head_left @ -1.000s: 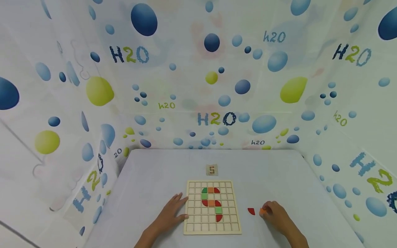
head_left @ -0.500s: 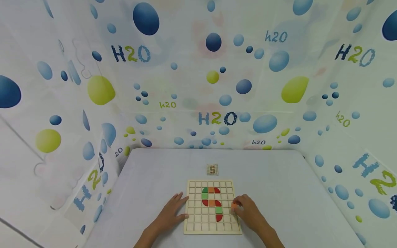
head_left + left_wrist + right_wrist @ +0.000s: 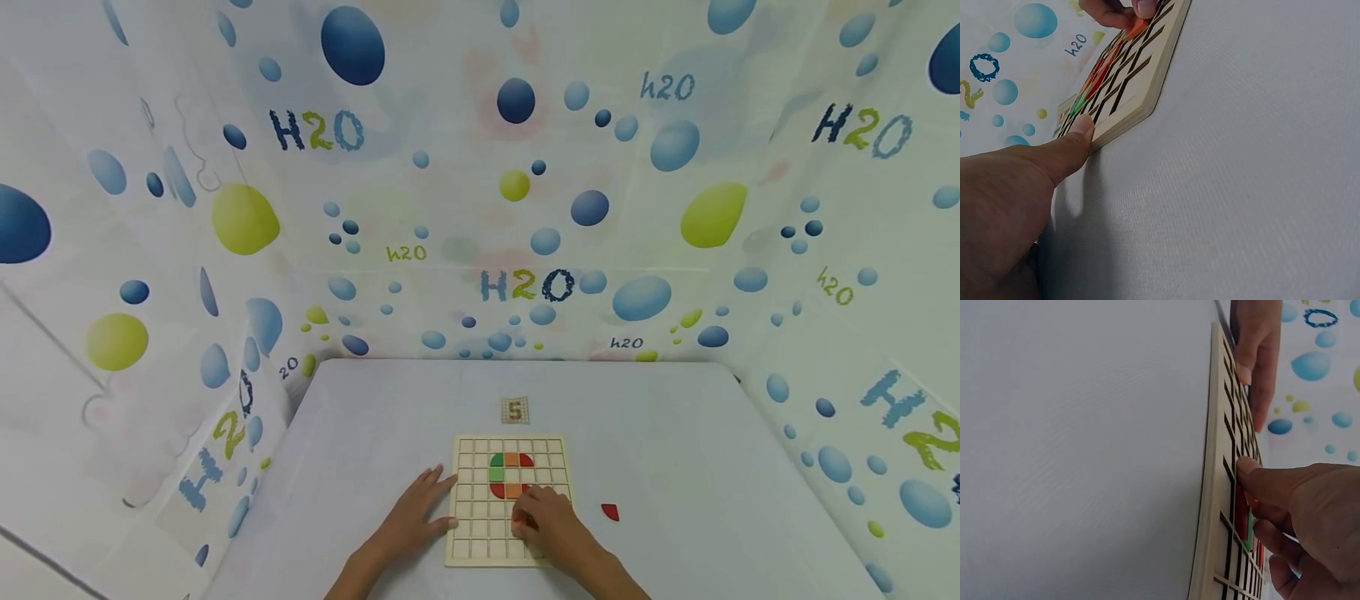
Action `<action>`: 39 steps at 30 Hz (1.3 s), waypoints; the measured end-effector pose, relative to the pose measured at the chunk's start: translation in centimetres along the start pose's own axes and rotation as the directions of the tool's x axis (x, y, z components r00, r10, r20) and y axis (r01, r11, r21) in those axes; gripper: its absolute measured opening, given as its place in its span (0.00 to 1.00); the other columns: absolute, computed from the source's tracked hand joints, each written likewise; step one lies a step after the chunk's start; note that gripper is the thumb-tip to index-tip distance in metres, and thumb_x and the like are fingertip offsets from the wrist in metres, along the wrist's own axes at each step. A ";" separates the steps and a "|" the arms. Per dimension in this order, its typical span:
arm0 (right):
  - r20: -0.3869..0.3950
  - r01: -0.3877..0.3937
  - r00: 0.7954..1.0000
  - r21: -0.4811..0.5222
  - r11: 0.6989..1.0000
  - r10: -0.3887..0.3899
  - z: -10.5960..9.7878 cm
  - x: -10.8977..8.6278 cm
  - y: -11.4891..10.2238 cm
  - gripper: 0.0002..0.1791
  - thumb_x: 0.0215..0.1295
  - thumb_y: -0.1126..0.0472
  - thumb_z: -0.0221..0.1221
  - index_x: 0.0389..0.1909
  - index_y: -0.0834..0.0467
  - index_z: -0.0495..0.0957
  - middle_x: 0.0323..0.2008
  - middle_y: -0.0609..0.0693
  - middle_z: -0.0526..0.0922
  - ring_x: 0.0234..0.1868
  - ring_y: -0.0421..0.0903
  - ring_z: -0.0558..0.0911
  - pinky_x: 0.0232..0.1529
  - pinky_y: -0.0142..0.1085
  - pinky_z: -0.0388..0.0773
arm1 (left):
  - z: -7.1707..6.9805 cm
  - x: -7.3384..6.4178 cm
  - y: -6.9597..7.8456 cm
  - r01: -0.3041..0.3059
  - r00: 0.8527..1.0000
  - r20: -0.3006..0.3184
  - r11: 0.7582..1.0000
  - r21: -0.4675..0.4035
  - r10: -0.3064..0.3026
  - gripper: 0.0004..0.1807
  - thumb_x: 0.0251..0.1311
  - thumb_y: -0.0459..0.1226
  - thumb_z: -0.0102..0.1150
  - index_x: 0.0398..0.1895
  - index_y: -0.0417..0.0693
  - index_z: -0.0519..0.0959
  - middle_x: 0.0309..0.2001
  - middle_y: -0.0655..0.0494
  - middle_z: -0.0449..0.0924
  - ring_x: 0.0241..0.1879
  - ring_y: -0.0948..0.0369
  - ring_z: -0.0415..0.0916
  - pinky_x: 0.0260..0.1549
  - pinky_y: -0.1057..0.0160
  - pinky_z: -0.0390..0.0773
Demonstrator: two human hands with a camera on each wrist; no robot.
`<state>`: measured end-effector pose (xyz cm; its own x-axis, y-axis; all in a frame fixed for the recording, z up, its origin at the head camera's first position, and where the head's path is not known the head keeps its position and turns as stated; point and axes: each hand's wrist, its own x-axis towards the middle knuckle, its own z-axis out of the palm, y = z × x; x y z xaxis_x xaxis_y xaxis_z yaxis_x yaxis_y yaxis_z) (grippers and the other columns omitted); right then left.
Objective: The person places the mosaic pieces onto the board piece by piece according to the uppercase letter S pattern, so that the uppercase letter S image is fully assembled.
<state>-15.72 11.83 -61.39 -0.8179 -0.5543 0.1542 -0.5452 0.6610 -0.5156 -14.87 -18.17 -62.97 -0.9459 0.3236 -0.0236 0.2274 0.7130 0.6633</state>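
Observation:
A wooden grid board (image 3: 468,550) lies on the table with green, orange and red tiles set in its cells in a curving row. My right hand (image 3: 551,521) is over the board's lower middle and pinches an orange tile (image 3: 1137,28) between thumb and fingers, close to the cells. That hand hides the lower tiles in the head view; in the right wrist view a red tile (image 3: 1241,515) and a green tile (image 3: 1249,532) show beneath it. Along the board's left edge rests my left hand (image 3: 412,512), its fingers extended and the thumb (image 3: 1082,125) touching the rim.
One loose red quarter-round tile (image 3: 611,512) lies on the white tabletop (image 3: 675,450) right of the board. Beyond the board's far edge is a small card (image 3: 515,409) with an S-shaped pattern on a grid. A bubble-printed curtain (image 3: 450,183) surrounds the table.
My right hand has carried the orange tile leftward from beside the loose red tile to over the board's lower middle. The left hand has stayed at the board's left edge.

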 end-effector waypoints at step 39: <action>0.030 0.102 0.995 -0.134 0.986 -0.099 -0.1 0.4 0.1 0.08 0.69 0.51 0.71 0.36 0.43 0.80 0.36 0.33 0.76 0.40 0.35 0.69 0.39 0.29 0.66 | 0.1 -0.1 0.2 0.009 1.000 -0.014 1.000 0.006 -0.009 0.42 0.67 0.55 0.67 0.79 0.47 0.68 0.81 0.36 0.57 0.81 0.34 0.49 0.76 0.28 0.54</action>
<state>-16.12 11.80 -61.29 -0.7541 -0.6319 0.1789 -0.6455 0.6627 -0.3797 -14.71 -17.98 -62.90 -0.9512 0.3081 -0.0192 0.2199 0.7201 0.6581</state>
